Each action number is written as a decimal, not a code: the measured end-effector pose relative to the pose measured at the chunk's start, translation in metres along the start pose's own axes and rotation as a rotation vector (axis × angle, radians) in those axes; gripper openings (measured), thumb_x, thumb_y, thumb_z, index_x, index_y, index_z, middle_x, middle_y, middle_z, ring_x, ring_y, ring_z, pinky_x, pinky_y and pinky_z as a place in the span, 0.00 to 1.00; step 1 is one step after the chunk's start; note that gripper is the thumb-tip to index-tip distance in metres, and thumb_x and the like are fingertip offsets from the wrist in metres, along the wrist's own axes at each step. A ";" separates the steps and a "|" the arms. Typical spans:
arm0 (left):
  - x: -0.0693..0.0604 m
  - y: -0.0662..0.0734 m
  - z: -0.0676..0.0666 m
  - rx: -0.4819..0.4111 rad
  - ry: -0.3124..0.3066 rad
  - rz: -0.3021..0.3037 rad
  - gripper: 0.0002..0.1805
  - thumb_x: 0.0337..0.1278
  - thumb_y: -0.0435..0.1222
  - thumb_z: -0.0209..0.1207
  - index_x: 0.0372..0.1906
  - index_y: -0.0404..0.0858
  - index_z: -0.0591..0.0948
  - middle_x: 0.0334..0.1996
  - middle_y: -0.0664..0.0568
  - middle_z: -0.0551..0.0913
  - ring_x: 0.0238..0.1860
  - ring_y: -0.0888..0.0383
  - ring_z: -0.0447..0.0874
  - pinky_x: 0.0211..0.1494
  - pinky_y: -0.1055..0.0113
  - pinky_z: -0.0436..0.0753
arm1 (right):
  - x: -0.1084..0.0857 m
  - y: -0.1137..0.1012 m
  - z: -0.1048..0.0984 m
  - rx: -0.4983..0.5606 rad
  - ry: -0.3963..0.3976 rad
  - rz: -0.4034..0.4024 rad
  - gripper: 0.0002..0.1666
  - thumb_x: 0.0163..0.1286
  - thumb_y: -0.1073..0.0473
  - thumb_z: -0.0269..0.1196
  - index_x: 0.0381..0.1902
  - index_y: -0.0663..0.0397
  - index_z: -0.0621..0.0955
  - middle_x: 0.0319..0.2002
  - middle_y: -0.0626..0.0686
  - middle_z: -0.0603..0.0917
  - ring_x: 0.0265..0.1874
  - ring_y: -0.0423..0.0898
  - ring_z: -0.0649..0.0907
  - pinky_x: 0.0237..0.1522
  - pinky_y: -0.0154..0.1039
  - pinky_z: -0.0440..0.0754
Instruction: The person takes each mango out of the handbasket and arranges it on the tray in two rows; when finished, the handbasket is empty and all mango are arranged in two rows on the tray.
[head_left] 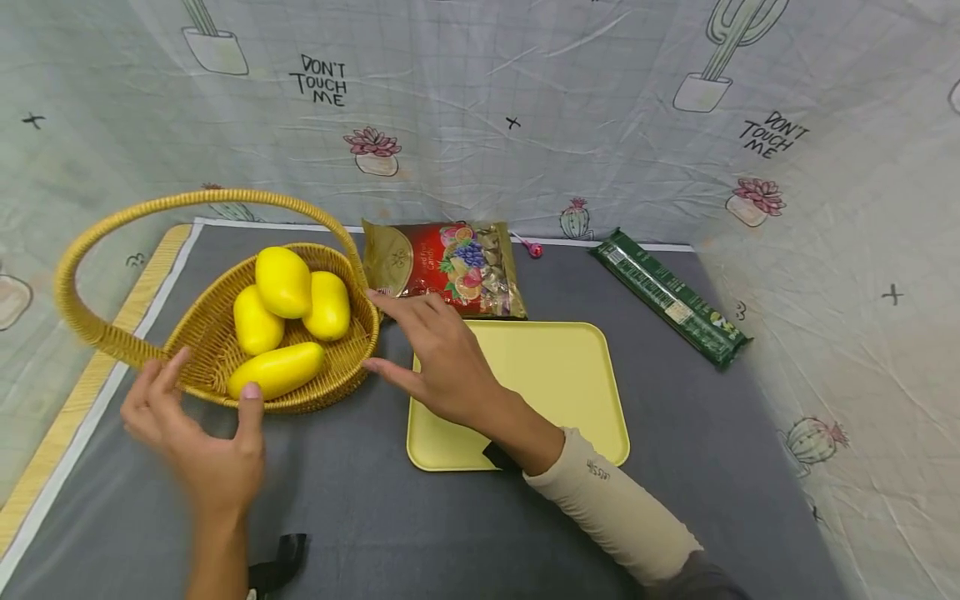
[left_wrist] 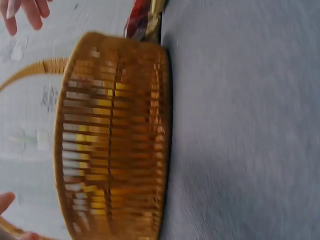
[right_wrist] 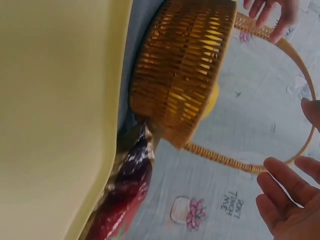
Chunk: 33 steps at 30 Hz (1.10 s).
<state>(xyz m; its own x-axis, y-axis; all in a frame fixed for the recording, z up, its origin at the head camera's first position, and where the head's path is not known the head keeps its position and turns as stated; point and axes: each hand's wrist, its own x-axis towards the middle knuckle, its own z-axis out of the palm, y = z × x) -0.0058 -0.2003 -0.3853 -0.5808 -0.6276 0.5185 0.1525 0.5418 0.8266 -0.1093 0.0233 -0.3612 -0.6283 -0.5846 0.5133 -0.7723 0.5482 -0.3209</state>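
Note:
A woven wicker basket (head_left: 352,367) with a tall arched handle (head_left: 206,197) stands on the left of the table. Several smooth yellow fruits, shaped like mangoes (head_left: 283,282), lie inside it. My left hand (head_left: 210,450) is at the basket's front left, thumb and fingers spread near the rim and the foot of the handle. On the other side my right hand (head_left: 442,358) has its fingers extended and thumb apart, close to the basket's right rim. Neither hand grips anything; whether fingertips touch the basket I cannot tell.
Right of the basket lies a yellow tray (head_left: 547,367), partly under my right forearm. Behind it are a red and gold fruit candy bag (head_left: 450,267) and a small pink lollipop (head_left: 534,249). A long green packet (head_left: 667,296) lies at the right. A printed cloth (head_left: 480,108) hangs behind.

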 end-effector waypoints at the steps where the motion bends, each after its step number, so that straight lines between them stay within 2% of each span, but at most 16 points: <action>1: 0.001 -0.003 -0.003 -0.006 0.010 -0.028 0.33 0.49 0.38 0.63 0.65 0.42 0.73 0.70 0.44 0.58 0.73 0.52 0.51 0.73 0.59 0.55 | 0.002 -0.003 0.002 0.001 -0.004 -0.003 0.45 0.65 0.36 0.66 0.75 0.41 0.65 0.62 0.44 0.79 0.56 0.41 0.75 0.60 0.36 0.73; 3: 0.003 -0.012 -0.008 -0.020 0.016 -0.093 0.34 0.50 0.37 0.63 0.66 0.45 0.72 0.72 0.47 0.54 0.75 0.53 0.50 0.73 0.59 0.56 | 0.006 -0.007 0.006 0.005 -0.012 -0.011 0.45 0.64 0.36 0.65 0.75 0.41 0.65 0.60 0.45 0.80 0.54 0.41 0.75 0.58 0.35 0.73; 6: 0.007 -0.029 -0.015 -0.063 -0.004 -0.227 0.36 0.52 0.36 0.65 0.68 0.50 0.69 0.74 0.51 0.49 0.77 0.52 0.49 0.76 0.56 0.57 | 0.011 -0.014 0.012 0.021 -0.022 -0.019 0.44 0.64 0.36 0.66 0.74 0.41 0.66 0.59 0.45 0.81 0.52 0.41 0.75 0.55 0.35 0.73; 9: 0.010 -0.048 -0.019 -0.165 -0.052 -0.357 0.38 0.55 0.33 0.66 0.70 0.51 0.66 0.76 0.54 0.46 0.78 0.48 0.47 0.79 0.50 0.58 | 0.015 -0.019 0.020 0.049 -0.026 -0.025 0.43 0.64 0.36 0.67 0.72 0.41 0.69 0.58 0.45 0.82 0.51 0.41 0.75 0.54 0.35 0.73; 11: 0.010 -0.058 -0.020 -0.229 -0.079 -0.412 0.39 0.56 0.30 0.65 0.72 0.50 0.64 0.77 0.55 0.48 0.79 0.47 0.47 0.79 0.48 0.59 | 0.018 -0.021 0.025 0.071 -0.031 -0.028 0.42 0.63 0.37 0.67 0.72 0.40 0.70 0.58 0.44 0.83 0.50 0.41 0.76 0.54 0.35 0.73; 12: 0.010 -0.062 -0.021 -0.261 -0.094 -0.423 0.40 0.56 0.29 0.65 0.72 0.49 0.64 0.77 0.55 0.49 0.80 0.47 0.47 0.79 0.47 0.59 | 0.020 -0.022 0.028 0.086 -0.035 -0.029 0.41 0.63 0.37 0.68 0.71 0.40 0.70 0.57 0.44 0.83 0.49 0.40 0.76 0.53 0.35 0.73; 14: 0.009 -0.067 -0.020 -0.309 -0.115 -0.437 0.41 0.56 0.26 0.65 0.73 0.48 0.63 0.78 0.56 0.51 0.80 0.47 0.48 0.77 0.54 0.64 | 0.023 -0.024 0.034 0.110 -0.052 -0.031 0.41 0.63 0.37 0.67 0.71 0.39 0.71 0.57 0.44 0.83 0.50 0.40 0.76 0.53 0.34 0.74; 16: 0.008 -0.071 -0.020 -0.332 -0.134 -0.437 0.41 0.56 0.26 0.65 0.73 0.47 0.63 0.78 0.55 0.53 0.79 0.47 0.51 0.72 0.66 0.71 | 0.026 -0.026 0.040 0.136 -0.079 -0.027 0.40 0.63 0.37 0.67 0.71 0.38 0.71 0.58 0.44 0.82 0.50 0.39 0.77 0.53 0.32 0.74; 17: 0.008 -0.072 -0.019 -0.339 -0.142 -0.442 0.41 0.56 0.26 0.64 0.74 0.48 0.62 0.78 0.55 0.53 0.79 0.46 0.52 0.70 0.67 0.72 | 0.028 -0.027 0.043 0.151 -0.092 -0.027 0.40 0.63 0.37 0.67 0.70 0.38 0.71 0.58 0.44 0.82 0.50 0.39 0.77 0.52 0.32 0.73; 19: 0.008 -0.073 -0.019 -0.344 -0.148 -0.467 0.41 0.57 0.27 0.64 0.74 0.48 0.62 0.78 0.56 0.54 0.78 0.46 0.53 0.68 0.69 0.73 | 0.032 -0.029 0.048 0.176 -0.131 -0.020 0.40 0.63 0.37 0.67 0.70 0.38 0.71 0.59 0.45 0.82 0.52 0.39 0.76 0.53 0.31 0.73; 23: 0.008 -0.075 -0.018 -0.324 -0.161 -0.513 0.40 0.60 0.29 0.63 0.74 0.51 0.62 0.78 0.57 0.54 0.77 0.47 0.54 0.76 0.57 0.65 | 0.041 -0.033 0.058 0.207 -0.225 -0.005 0.39 0.64 0.37 0.66 0.71 0.36 0.70 0.63 0.43 0.79 0.58 0.39 0.75 0.59 0.32 0.72; 24: 0.007 -0.076 -0.018 -0.315 -0.165 -0.517 0.39 0.61 0.29 0.63 0.74 0.52 0.62 0.78 0.57 0.54 0.77 0.48 0.54 0.75 0.60 0.65 | 0.044 -0.034 0.060 0.210 -0.250 0.001 0.39 0.64 0.37 0.66 0.71 0.36 0.70 0.63 0.42 0.79 0.59 0.39 0.74 0.61 0.32 0.72; 26: 0.006 -0.077 -0.018 -0.311 -0.171 -0.507 0.39 0.62 0.30 0.62 0.74 0.52 0.61 0.78 0.56 0.53 0.77 0.48 0.54 0.72 0.68 0.67 | 0.047 -0.034 0.066 0.216 -0.287 0.005 0.38 0.65 0.37 0.65 0.71 0.36 0.70 0.64 0.40 0.78 0.61 0.39 0.74 0.64 0.32 0.71; 28: 0.005 -0.079 -0.017 -0.311 -0.175 -0.487 0.39 0.62 0.30 0.62 0.74 0.51 0.61 0.78 0.55 0.53 0.77 0.48 0.55 0.64 0.77 0.71 | 0.051 -0.034 0.071 0.213 -0.319 0.008 0.37 0.65 0.38 0.65 0.70 0.36 0.71 0.64 0.40 0.78 0.61 0.39 0.74 0.63 0.32 0.70; 30: 0.005 -0.081 -0.017 -0.316 -0.177 -0.465 0.39 0.62 0.30 0.62 0.74 0.50 0.61 0.78 0.54 0.53 0.76 0.47 0.55 0.60 0.80 0.72 | 0.055 -0.034 0.076 0.207 -0.353 0.014 0.35 0.65 0.38 0.65 0.68 0.36 0.73 0.64 0.39 0.78 0.60 0.39 0.74 0.62 0.31 0.70; 33: 0.004 -0.081 -0.017 -0.311 -0.181 -0.445 0.38 0.63 0.30 0.61 0.75 0.50 0.60 0.78 0.53 0.53 0.76 0.46 0.55 0.59 0.81 0.71 | 0.061 -0.035 0.083 0.195 -0.411 0.024 0.33 0.64 0.38 0.66 0.66 0.36 0.76 0.64 0.39 0.78 0.60 0.39 0.74 0.61 0.31 0.71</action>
<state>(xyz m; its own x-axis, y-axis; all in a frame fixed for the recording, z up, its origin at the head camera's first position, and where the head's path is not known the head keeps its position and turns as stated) -0.0072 -0.2560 -0.4465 -0.7666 -0.6367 0.0830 0.0742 0.0405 0.9964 -0.1290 -0.0814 -0.3848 -0.6008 -0.7836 0.1578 -0.7355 0.4646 -0.4931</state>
